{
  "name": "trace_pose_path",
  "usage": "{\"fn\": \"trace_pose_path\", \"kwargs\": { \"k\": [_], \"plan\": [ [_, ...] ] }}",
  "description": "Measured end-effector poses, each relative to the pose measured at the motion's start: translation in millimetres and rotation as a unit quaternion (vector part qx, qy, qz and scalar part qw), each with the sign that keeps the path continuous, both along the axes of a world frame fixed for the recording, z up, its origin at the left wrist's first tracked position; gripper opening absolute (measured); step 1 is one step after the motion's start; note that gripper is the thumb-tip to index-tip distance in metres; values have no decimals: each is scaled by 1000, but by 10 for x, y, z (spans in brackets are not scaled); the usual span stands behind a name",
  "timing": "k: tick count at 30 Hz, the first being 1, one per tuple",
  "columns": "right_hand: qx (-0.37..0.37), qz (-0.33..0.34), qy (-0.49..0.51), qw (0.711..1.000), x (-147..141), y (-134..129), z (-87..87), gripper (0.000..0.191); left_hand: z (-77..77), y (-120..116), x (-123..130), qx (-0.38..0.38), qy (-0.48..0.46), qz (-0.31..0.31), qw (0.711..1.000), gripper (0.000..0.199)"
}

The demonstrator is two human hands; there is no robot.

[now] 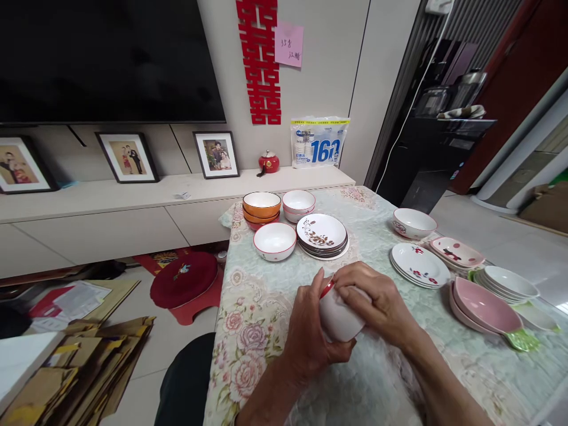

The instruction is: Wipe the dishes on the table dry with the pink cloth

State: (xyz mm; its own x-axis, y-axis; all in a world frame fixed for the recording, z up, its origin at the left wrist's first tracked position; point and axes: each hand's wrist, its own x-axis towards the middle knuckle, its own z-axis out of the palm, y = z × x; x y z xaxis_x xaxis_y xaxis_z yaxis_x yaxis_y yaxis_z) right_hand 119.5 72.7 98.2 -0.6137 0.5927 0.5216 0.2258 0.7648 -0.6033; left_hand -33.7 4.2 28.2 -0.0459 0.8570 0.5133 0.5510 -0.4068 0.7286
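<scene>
Between my two hands is a white bowl with a red rim, tipped on its side above the near part of the table. My left hand wraps round its left side and underneath, thumb up by the rim. From the right, my right hand grips the bowl with its fingers curled over the top. The inside of the bowl is hidden from me. Just beyond my hands stand a stack of plates with a brown flower pattern and a white bowl with a thin red rim.
Orange bowls and pink-rimmed bowls are stacked at the table's far left. Floral plates, a patterned bowl and pink dishes line the right side. A red stool and folded cardboard lie left of the table.
</scene>
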Motion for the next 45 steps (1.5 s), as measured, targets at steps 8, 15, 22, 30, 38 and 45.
{"fn": "trace_pose_path", "kwargs": {
  "k": [8,15,22,30,38,45],
  "plan": [
    [-385,-27,106,916,200,392,-252,32,-35,7,9,3,13,-44,999,121],
    [-486,-86,166,854,-31,458,-600,58,-27,19,-20,-98,-209,-26,973,113],
    [-491,9,226,841,-62,388,-686,50,-152,121,-50,-165,-470,-11,867,96],
    [-140,-172,108,969,-38,358,-673,20,-83,75,-13,-163,-433,-63,884,91],
    [240,-90,-12,967,-82,11,-465,43,-41,1,-135,-80,-267,-73,957,85],
    [-1,-121,90,989,-175,151,-583,37,-92,7,-68,-48,-324,4,945,72]
  ]
}}
